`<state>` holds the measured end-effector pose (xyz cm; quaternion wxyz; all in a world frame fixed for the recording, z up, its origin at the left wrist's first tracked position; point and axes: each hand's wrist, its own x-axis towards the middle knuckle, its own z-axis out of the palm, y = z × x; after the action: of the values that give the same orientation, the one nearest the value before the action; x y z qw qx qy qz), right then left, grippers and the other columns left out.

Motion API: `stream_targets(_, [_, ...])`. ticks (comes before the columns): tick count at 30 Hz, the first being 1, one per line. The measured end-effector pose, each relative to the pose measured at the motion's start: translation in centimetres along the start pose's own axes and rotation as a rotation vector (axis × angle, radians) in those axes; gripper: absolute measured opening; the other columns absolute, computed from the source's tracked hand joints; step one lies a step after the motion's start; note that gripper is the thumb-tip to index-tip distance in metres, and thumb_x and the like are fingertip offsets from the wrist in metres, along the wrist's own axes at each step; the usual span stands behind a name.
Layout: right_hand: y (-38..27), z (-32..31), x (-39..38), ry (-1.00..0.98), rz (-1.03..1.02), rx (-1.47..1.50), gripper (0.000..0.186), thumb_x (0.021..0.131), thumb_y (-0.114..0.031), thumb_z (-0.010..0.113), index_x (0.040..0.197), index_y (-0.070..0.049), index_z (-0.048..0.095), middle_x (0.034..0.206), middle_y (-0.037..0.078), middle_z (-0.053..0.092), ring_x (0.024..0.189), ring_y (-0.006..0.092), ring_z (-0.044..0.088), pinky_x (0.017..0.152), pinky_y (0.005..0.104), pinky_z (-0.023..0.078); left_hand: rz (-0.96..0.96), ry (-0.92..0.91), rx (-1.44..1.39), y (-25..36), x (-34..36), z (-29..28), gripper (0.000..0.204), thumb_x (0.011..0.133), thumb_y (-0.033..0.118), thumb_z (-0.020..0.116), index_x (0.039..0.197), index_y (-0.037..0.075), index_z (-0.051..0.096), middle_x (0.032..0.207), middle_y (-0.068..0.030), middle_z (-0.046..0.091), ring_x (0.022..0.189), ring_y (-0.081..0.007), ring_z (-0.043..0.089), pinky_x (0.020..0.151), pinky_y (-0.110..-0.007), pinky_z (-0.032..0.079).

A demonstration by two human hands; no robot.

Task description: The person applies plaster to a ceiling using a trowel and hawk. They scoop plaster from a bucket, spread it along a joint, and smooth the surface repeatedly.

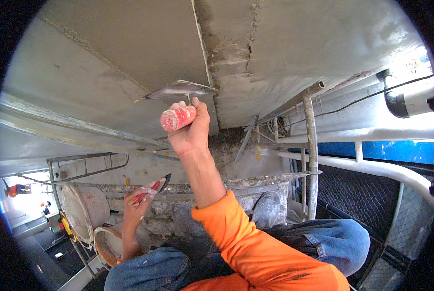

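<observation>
My right hand (191,127), its arm in an orange sleeve, grips the red, plaster-smeared handle of a plastering trowel (178,89). The trowel's wide flat blade is at the grey plastered wall (144,43), tilted beside a straight vertical edge in the plaster. Lower and to the left, my left hand (138,200) is closed round a small red-handled trowel (164,182) whose dark blade points up and right. That hand is apart from the wall, over the scaffold boards. Whether plaster lies on either blade is hard to tell.
Two plaster-stained buckets (85,211) (109,244) stand at my left. A scaffold pole (310,155) rises on the right, near white railings (357,136) and mesh. A ledge (178,188) runs before my boots (267,209). Farther left, a person in orange (15,190) is visible.
</observation>
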<state>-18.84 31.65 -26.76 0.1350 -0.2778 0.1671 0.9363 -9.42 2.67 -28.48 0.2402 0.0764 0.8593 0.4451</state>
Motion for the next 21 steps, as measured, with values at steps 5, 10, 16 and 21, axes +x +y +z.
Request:
stream_targets(5, [1.8,4.2,-4.1,-0.047,0.012,-0.036,0.022,0.099,-0.025,0.065,0.092,-0.01,0.051,0.092,0.007,0.06,0.086,0.0236,0.064,0.084,0.0414,0.059,0.013,-0.013,-0.068,0.8,0.3,0.3,0.016,0.09,0.002,0.072,0.105,-0.001,0.076,0.107,-0.0098,0.077,0.097,-0.0164,0.07,0.09,-0.031,0.054])
stream_targets(10, [3.6,7.1,-6.8,-0.161,0.006,-0.04,0.028,0.102,-0.034,0.063,0.094,-0.01,0.051,0.09,0.006,0.059,0.088,0.0225,0.063,0.084,0.04,0.057,-0.064,-0.021,-0.13,-0.1,0.0,0.2,0.013,0.092,0.003,0.071,0.104,-0.002,0.076,0.11,-0.0105,0.077,0.099,-0.0171,0.07,0.093,-0.032,0.054])
stream_targets(16, [4.1,0.4,-12.6,-0.104,0.175,-0.172,0.035,0.097,-0.048,0.068,0.104,-0.02,0.048,0.077,0.002,0.055,0.07,0.0207,0.062,0.065,0.0387,0.056,0.161,0.075,-0.129,-0.8,2.8,0.6,0.011,0.095,0.004,0.071,0.104,-0.001,0.075,0.12,-0.0122,0.075,0.109,-0.0187,0.069,0.098,-0.033,0.053])
stream_targets(21, [0.3,-10.3,-9.9,0.206,0.238,-0.39,0.028,0.096,-0.04,0.066,0.102,-0.015,0.054,0.081,0.005,0.061,0.073,0.02,0.065,0.064,0.0359,0.058,0.396,0.127,-0.53,0.6,9.8,4.1,0.011,0.096,0.003,0.07,0.106,0.001,0.075,0.127,-0.0144,0.073,0.118,-0.0198,0.067,0.104,-0.035,0.051])
